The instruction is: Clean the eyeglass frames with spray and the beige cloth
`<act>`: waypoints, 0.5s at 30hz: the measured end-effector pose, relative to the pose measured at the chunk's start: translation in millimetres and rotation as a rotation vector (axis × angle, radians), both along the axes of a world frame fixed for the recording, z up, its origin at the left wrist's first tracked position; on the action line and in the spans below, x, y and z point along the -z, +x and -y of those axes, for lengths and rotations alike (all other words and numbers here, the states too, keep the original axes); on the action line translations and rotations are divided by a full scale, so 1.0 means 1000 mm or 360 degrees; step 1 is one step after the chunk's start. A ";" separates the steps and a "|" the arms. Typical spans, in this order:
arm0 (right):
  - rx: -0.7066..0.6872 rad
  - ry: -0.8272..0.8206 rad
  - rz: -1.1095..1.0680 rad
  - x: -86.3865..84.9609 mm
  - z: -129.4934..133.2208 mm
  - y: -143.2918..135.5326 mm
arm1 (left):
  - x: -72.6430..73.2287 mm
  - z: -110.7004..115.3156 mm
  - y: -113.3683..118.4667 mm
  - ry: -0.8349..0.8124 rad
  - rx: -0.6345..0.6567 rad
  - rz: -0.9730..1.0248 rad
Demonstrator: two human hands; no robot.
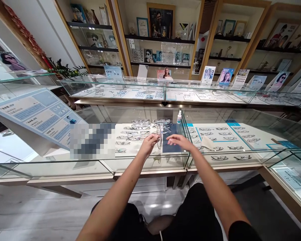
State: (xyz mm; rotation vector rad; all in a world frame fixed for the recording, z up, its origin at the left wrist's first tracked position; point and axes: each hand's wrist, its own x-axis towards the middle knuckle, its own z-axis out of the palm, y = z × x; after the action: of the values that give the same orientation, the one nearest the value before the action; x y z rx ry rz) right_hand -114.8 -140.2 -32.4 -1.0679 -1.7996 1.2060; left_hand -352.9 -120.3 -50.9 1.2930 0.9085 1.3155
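Observation:
Over the glass display counter point(137, 160), my left hand point(149, 143) pinches a thin-rimmed pair of eyeglasses point(159, 142), raised and turned nearly edge-on to me. My right hand point(180, 141) hovers just to the right of them, a small gap away, its fingers loosely stretched and holding nothing. A small white spray bottle point(179, 117) stands upright on the counter beyond my right hand. Further right, a crumpled cream cloth point(207, 143) lies on the glass. Beneath my hands is a dark blue panel point(174, 148).
Rows of eyeglasses point(132, 129) lie inside the case. At left stands a large tilted information sign point(37, 117), beside a pixelated patch. Another glass case point(130, 92) with small signs runs behind, and tall shelves point(160, 40) line the wall.

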 end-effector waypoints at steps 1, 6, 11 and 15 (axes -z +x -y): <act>0.0145 0.0025 -0.0299 0.004 -0.001 -0.014 | 0.005 0.002 0.000 0.0003 -0.0023 0.0061; 0.0381 0.0082 -0.0651 0.028 0.005 -0.072 | 0.018 0.002 -0.003 0.0020 -0.0019 0.0145; 0.0415 0.0055 -0.0763 0.037 0.003 -0.074 | 0.018 0.005 -0.002 0.0023 0.0041 0.0042; 0.0449 0.0046 -0.0756 0.038 0.004 -0.068 | 0.015 0.009 0.000 0.0007 0.0061 -0.0012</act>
State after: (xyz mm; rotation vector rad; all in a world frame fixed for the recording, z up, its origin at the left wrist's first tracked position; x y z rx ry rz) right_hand -183.0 -143.7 -70.3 -0.8899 -1.2543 1.1394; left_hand -352.9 -128.9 -66.3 1.3131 0.8822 1.2843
